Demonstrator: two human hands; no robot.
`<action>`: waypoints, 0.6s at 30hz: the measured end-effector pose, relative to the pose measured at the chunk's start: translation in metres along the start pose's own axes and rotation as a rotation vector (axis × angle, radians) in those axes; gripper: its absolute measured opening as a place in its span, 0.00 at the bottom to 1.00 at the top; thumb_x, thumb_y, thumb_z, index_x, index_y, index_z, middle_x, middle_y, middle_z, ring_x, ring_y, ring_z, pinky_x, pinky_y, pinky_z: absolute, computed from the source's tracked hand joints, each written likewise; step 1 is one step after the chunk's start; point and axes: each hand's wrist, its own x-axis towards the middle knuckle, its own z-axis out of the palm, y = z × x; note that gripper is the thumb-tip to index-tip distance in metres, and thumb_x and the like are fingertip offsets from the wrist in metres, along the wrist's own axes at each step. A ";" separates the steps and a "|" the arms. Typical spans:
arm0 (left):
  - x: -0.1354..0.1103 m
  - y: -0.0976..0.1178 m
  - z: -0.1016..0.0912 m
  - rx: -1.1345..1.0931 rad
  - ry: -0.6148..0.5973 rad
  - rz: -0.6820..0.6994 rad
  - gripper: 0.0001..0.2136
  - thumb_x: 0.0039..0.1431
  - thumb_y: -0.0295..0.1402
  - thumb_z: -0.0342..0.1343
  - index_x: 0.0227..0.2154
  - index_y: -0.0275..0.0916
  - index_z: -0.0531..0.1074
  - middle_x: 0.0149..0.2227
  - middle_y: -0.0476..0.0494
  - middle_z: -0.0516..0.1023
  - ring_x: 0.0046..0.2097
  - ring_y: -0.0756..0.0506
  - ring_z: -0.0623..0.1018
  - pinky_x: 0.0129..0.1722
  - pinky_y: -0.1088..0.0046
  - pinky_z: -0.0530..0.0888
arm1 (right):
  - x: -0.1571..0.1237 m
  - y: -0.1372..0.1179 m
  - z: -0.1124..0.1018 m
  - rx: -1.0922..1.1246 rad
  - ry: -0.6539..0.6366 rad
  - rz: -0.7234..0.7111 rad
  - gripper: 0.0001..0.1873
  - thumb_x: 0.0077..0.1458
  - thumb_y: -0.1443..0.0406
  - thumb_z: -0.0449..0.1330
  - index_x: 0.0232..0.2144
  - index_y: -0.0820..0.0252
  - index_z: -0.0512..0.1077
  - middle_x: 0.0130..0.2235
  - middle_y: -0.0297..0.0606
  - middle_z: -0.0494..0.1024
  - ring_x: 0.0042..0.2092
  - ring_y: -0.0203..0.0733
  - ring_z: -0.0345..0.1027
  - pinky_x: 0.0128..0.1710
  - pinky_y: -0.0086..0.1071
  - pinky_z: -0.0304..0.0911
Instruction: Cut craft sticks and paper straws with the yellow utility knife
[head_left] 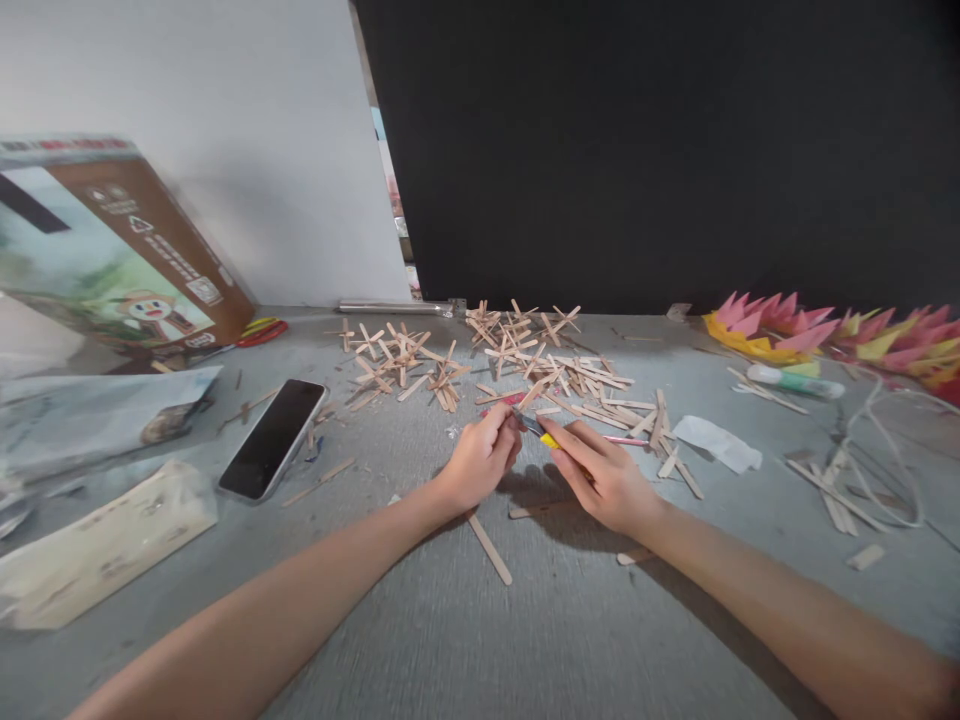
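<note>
My right hand (607,475) is closed around a utility knife (550,440) with a yellow body. The knife's grey blade points left toward the fingertips of my left hand (484,458). That hand is pinched shut on a craft stick (537,390), which slants up and to the right from the fingers; its lower end is hidden. Just beyond both hands lies a heap of loose craft sticks (592,378). A pink pen-like rod (626,441) shows behind my right hand. One single craft stick (490,548) rests on the table below my left wrist.
Crossed-stick pieces (405,352) cluster at the back. Left are a phone (274,440), a printed packet (112,540), red-and-yellow-handled scissors (262,332) and a box (127,250). Right are white paper (718,443), a glue stick (795,381), a white cable (862,490) and pink-yellow paper crowns (772,328).
</note>
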 end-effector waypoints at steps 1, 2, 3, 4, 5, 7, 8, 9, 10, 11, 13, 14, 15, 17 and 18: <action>0.000 0.001 0.000 0.000 -0.003 0.000 0.13 0.75 0.38 0.40 0.32 0.44 0.57 0.19 0.57 0.66 0.22 0.51 0.67 0.29 0.74 0.66 | 0.000 0.000 0.000 -0.001 -0.003 0.006 0.27 0.74 0.64 0.48 0.72 0.49 0.56 0.46 0.45 0.77 0.43 0.45 0.77 0.44 0.37 0.76; 0.000 0.001 0.000 -0.002 -0.003 0.001 0.13 0.75 0.39 0.40 0.31 0.44 0.57 0.19 0.57 0.66 0.22 0.51 0.67 0.29 0.74 0.66 | 0.000 0.000 0.000 0.000 -0.008 0.009 0.27 0.74 0.64 0.47 0.72 0.49 0.56 0.46 0.45 0.77 0.43 0.45 0.76 0.44 0.37 0.76; 0.000 0.001 0.000 -0.006 -0.002 0.001 0.13 0.75 0.39 0.40 0.31 0.44 0.56 0.19 0.57 0.66 0.22 0.51 0.67 0.29 0.74 0.66 | 0.000 0.000 0.001 0.000 -0.010 0.012 0.27 0.74 0.64 0.47 0.72 0.49 0.56 0.46 0.45 0.77 0.43 0.45 0.76 0.44 0.38 0.76; 0.000 0.001 0.000 -0.008 0.001 0.001 0.13 0.75 0.39 0.40 0.31 0.44 0.56 0.19 0.57 0.66 0.22 0.51 0.67 0.29 0.74 0.66 | -0.001 0.001 0.001 0.002 -0.009 0.011 0.27 0.74 0.64 0.47 0.72 0.49 0.56 0.46 0.45 0.77 0.43 0.45 0.76 0.44 0.38 0.76; 0.000 0.001 0.000 -0.008 0.002 0.001 0.13 0.75 0.39 0.40 0.31 0.44 0.56 0.19 0.57 0.66 0.22 0.51 0.67 0.29 0.74 0.66 | -0.001 0.001 0.001 0.005 -0.008 0.009 0.27 0.74 0.64 0.47 0.72 0.49 0.56 0.46 0.45 0.77 0.43 0.46 0.76 0.44 0.38 0.76; 0.000 0.002 0.000 0.001 -0.001 0.002 0.13 0.75 0.38 0.40 0.31 0.44 0.56 0.19 0.57 0.66 0.22 0.51 0.67 0.29 0.74 0.65 | -0.001 0.001 0.001 0.009 -0.004 0.003 0.27 0.74 0.63 0.47 0.72 0.49 0.56 0.46 0.45 0.77 0.43 0.46 0.76 0.44 0.39 0.76; 0.000 0.002 0.000 0.008 -0.005 0.002 0.13 0.74 0.37 0.40 0.31 0.44 0.56 0.19 0.57 0.66 0.22 0.51 0.67 0.29 0.74 0.65 | -0.001 0.001 0.001 0.010 -0.004 0.001 0.27 0.74 0.63 0.47 0.72 0.49 0.56 0.46 0.45 0.77 0.43 0.46 0.76 0.44 0.39 0.76; 0.000 0.003 0.000 0.014 -0.012 0.001 0.12 0.74 0.36 0.40 0.31 0.44 0.56 0.19 0.57 0.66 0.23 0.51 0.67 0.29 0.74 0.65 | -0.001 0.001 0.001 0.011 -0.004 0.002 0.27 0.74 0.64 0.48 0.72 0.49 0.56 0.46 0.45 0.77 0.44 0.46 0.76 0.45 0.39 0.77; 0.000 0.004 -0.001 0.018 -0.018 -0.001 0.12 0.74 0.35 0.41 0.31 0.44 0.55 0.19 0.57 0.66 0.23 0.51 0.67 0.29 0.74 0.65 | -0.001 0.001 0.001 0.012 -0.004 -0.001 0.28 0.74 0.64 0.48 0.72 0.49 0.56 0.46 0.45 0.77 0.44 0.46 0.76 0.45 0.39 0.77; 0.000 0.005 -0.001 0.018 -0.025 -0.005 0.12 0.74 0.35 0.41 0.30 0.44 0.54 0.19 0.57 0.66 0.23 0.51 0.67 0.29 0.74 0.65 | -0.001 0.001 0.001 0.011 0.000 -0.002 0.28 0.74 0.64 0.48 0.72 0.49 0.56 0.46 0.45 0.77 0.43 0.46 0.76 0.44 0.39 0.77; -0.001 0.006 -0.001 0.018 -0.028 -0.009 0.12 0.73 0.34 0.41 0.30 0.45 0.54 0.19 0.57 0.66 0.22 0.51 0.67 0.29 0.74 0.65 | -0.001 0.000 0.000 0.009 0.003 -0.001 0.27 0.74 0.64 0.48 0.72 0.50 0.57 0.45 0.45 0.77 0.43 0.46 0.76 0.44 0.38 0.76; -0.001 0.007 -0.001 0.019 -0.027 -0.009 0.12 0.73 0.34 0.41 0.30 0.45 0.54 0.19 0.57 0.66 0.22 0.50 0.67 0.28 0.74 0.65 | -0.001 0.000 0.000 0.009 0.004 0.001 0.27 0.74 0.64 0.48 0.72 0.50 0.57 0.45 0.45 0.77 0.43 0.46 0.76 0.44 0.38 0.76; -0.001 0.007 -0.001 0.020 -0.026 -0.008 0.12 0.73 0.34 0.40 0.30 0.45 0.54 0.19 0.57 0.66 0.22 0.50 0.67 0.29 0.74 0.65 | -0.001 -0.001 0.000 0.008 0.003 0.005 0.27 0.74 0.64 0.48 0.72 0.50 0.57 0.46 0.46 0.78 0.43 0.47 0.76 0.44 0.39 0.76; -0.001 0.007 -0.001 0.018 -0.027 -0.005 0.12 0.74 0.35 0.40 0.30 0.45 0.54 0.20 0.57 0.67 0.23 0.50 0.67 0.29 0.74 0.65 | -0.001 -0.001 0.000 0.009 -0.003 0.009 0.27 0.74 0.63 0.47 0.72 0.50 0.57 0.46 0.46 0.78 0.44 0.47 0.76 0.45 0.39 0.76; 0.000 0.007 -0.001 0.017 -0.029 -0.004 0.12 0.74 0.35 0.40 0.30 0.44 0.54 0.20 0.57 0.67 0.23 0.50 0.67 0.29 0.74 0.65 | -0.001 -0.001 0.000 0.009 -0.001 0.006 0.27 0.74 0.63 0.47 0.72 0.49 0.57 0.46 0.46 0.78 0.44 0.46 0.76 0.45 0.38 0.76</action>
